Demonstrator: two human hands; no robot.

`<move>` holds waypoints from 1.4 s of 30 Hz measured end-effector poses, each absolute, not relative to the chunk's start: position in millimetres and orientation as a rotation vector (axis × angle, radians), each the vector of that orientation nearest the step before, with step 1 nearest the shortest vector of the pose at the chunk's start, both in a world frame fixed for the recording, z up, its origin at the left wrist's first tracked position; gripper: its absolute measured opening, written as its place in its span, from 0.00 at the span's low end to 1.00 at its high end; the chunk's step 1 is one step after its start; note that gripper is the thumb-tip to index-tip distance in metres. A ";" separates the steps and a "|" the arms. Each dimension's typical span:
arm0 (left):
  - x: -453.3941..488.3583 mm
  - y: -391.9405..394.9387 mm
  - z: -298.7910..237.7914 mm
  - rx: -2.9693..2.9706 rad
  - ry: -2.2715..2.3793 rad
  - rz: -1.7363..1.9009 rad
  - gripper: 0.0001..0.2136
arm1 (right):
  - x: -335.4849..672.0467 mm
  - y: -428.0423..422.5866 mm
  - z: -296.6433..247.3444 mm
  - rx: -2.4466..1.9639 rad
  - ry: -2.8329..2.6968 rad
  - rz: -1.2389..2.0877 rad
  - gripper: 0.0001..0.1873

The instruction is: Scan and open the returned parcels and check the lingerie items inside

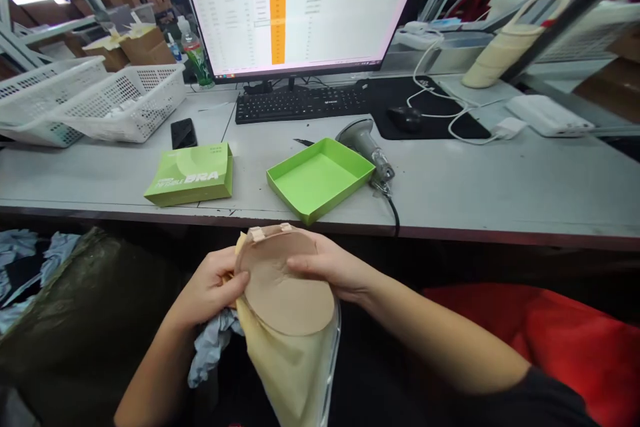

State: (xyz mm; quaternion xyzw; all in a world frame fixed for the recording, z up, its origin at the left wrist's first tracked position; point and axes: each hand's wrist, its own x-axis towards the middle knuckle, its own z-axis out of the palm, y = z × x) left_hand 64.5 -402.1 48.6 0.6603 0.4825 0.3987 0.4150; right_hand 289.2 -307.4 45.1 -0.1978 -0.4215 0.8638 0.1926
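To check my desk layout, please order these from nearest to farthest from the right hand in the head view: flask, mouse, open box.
1. Open box: desk's front edge, beyond the right hand.
2. Mouse: farther right, on the pad.
3. Flask: back right.

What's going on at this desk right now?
A person holds a beige bra cup in front of the desk: the left hand grips its edge, and the right hand has its thumb across the face. Pale yellow material hangs below. On the desk, a green box printed "BRA" lies left of an open green tray, with a scanner beside the tray.
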 end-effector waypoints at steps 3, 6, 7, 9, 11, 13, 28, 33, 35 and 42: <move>62.9 -402.1 40.7 1.543 1.202 1.146 0.18 | 294.8 -310.1 46.1 -0.511 -1.140 2.546 0.30; 66.7 -398.8 34.1 1.453 1.143 1.164 0.21 | 295.9 -307.9 52.6 -0.514 -1.130 2.565 0.24; 68.7 -397.2 33.3 1.437 1.121 1.170 0.23 | 295.5 -304.2 57.2 -0.503 -1.163 2.565 0.23; 72.2 -394.2 34.0 1.401 1.105 1.195 0.23 | 295.0 -290.9 70.1 -0.493 -1.297 2.475 0.22; 72.8 -393.1 36.2 1.365 1.145 1.233 0.21 | 296.7 -270.4 86.1 -0.537 -1.429 2.240 0.24; 69.4 -395.6 37.2 1.347 1.230 1.284 0.16 | 302.0 -247.4 102.9 -0.639 -1.470 1.964 0.24; 23.6 -408.9 21.7 0.953 1.794 2.181 0.23 | 338.9 -220.1 104.2 -0.813 -1.264 2.075 0.18; 20.7 -411.9 13.8 0.998 1.819 2.197 0.21 | 330.1 -250.8 75.9 -0.545 -1.338 2.438 0.25; 21.5 -415.3 9.8 1.016 1.874 2.193 0.20 | 326.5 -262.6 71.4 -0.487 -1.345 2.478 0.23; 30.0 -423.9 -7.0 1.035 1.897 2.066 0.24 | 311.6 -281.4 73.2 -0.609 -1.661 2.286 0.19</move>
